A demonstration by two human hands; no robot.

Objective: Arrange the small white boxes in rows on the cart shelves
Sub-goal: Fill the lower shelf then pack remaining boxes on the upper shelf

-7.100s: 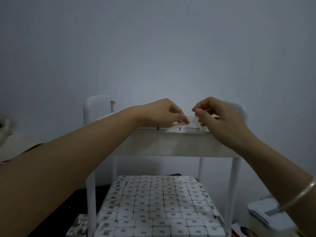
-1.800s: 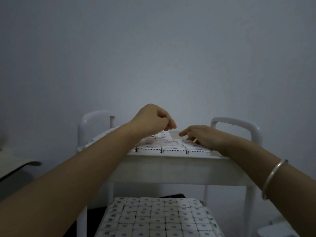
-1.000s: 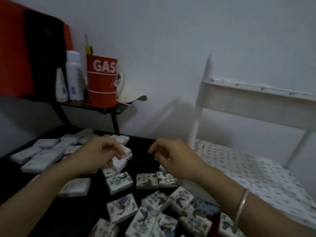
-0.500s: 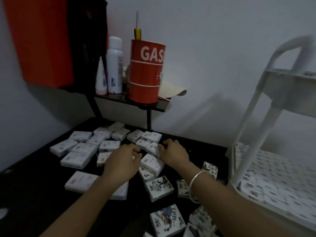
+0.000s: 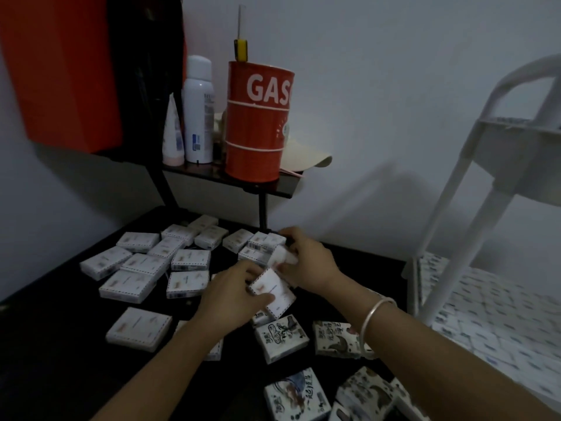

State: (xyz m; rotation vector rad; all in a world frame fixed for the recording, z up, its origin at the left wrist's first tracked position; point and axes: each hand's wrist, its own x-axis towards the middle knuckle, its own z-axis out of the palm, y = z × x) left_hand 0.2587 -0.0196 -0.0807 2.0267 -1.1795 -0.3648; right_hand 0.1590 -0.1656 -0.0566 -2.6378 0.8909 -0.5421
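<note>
Evidently, cart (image 5: 446, 196): lower shelf (image 5: 413, 287) is packed in rows;
table boxes (image 5: 145, 264): many are left scattered, unshelved;
left hand (image 5: 230, 299): fingers are clamped on tilted box (image 5: 273, 291);
right hand (image 5: 306, 262): fingers are curled round second box (image 5: 280, 256)

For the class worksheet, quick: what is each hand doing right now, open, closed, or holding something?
Left hand: holds a tilted box.
Right hand: grips a second box.
</note>
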